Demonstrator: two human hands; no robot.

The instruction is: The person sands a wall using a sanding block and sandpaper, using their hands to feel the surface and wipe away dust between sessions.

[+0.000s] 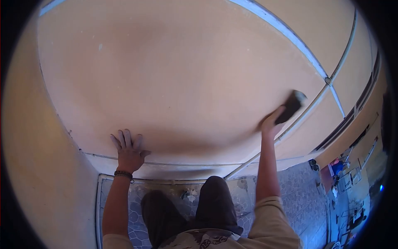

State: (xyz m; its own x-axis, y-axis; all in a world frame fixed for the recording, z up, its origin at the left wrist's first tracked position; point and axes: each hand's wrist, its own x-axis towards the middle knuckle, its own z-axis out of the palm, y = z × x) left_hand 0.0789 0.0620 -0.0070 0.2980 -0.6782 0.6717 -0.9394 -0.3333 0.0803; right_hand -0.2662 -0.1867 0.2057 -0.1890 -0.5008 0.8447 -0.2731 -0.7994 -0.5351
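Note:
My left hand (129,154) lies with fingers spread on the peach-coloured wall panel (174,74), low and to the left; a dark bracelet (123,174) circles its wrist. At the panel's right side, my right hand (271,122) is closed around a dark oblong block (290,107) with a pale far end. Motion blurs the block, so its exact kind and whether it touches the wall cannot be made out. A soft shadow falls across the panel between both arms.
Pale strips (286,29) and a pipe-like line (309,103) border the panel. Another wall (25,124) meets it at left. Below is a stone-patterned floor (300,195). Dark shoes (314,164) and cluttered items, including a metal-framed object (352,177), stand at far right.

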